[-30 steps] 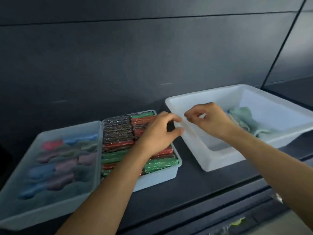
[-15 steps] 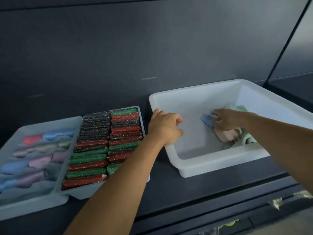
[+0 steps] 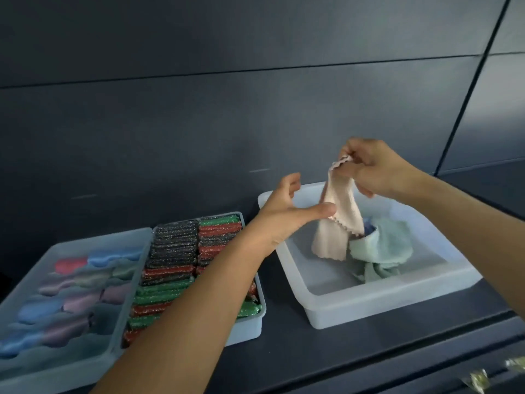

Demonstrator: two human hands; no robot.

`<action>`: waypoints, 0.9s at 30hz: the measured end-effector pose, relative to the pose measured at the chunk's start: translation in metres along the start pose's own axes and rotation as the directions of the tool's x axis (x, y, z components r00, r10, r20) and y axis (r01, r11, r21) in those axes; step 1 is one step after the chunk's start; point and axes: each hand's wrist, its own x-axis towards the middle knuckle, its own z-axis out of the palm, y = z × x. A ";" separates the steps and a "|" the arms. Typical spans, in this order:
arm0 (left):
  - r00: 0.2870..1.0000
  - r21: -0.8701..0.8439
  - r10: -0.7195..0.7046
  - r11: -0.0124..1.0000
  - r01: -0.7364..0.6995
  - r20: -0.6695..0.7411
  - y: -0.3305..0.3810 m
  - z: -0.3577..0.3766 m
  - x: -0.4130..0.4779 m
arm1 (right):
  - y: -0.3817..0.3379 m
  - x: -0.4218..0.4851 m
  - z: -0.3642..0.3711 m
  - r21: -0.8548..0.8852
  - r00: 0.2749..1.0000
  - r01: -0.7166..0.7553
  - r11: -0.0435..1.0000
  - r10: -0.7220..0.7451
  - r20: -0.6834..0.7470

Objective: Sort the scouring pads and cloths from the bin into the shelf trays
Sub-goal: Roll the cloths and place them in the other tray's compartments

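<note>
The right hand (image 3: 375,169) pinches one pink cloth (image 3: 338,220) by its top corner above the single white bin (image 3: 369,305). The left hand (image 3: 287,211) is spread loose, gripping nothing, its thumb at that cloth's edge. One green cloth (image 3: 383,245) and one blue cloth (image 3: 369,227) lie in the bin. Two trays stand left of it: the pad tray (image 3: 247,331) and the cloth tray (image 3: 71,373).

Both bare here: your left hand (image 3: 287,214) and right hand (image 3: 377,172), with left forearm (image 3: 199,297) and right forearm (image 3: 468,220) uncovered to the frame edge.
</note>
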 end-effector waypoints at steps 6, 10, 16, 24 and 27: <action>0.966 -0.108 0.187 0.972 -0.208 -0.179 0.035 -0.034 -0.017 | -0.070 -0.003 0.004 0.173 0.974 0.152 0.973 -0.117 -0.195; 0.911 -0.133 0.262 0.939 -0.317 -0.320 0.059 -0.075 -0.036 | -0.103 -0.008 0.006 0.278 0.962 0.223 0.934 -0.166 -0.215; 0.874 -0.135 0.348 0.902 -0.411 -0.339 0.094 -0.123 -0.073 | -0.141 -0.016 0.016 0.535 0.976 0.217 0.817 -0.189 -0.109; 0.836 -0.025 0.341 0.921 -0.389 -0.430 0.091 -0.155 -0.105 | -0.168 -0.024 0.037 0.531 0.989 0.146 0.835 -0.125 -0.075; 0.789 0.058 0.385 0.910 -0.410 -0.478 0.086 -0.157 -0.109 | -0.177 -0.028 0.050 0.511 0.995 0.100 0.854 -0.072 -0.074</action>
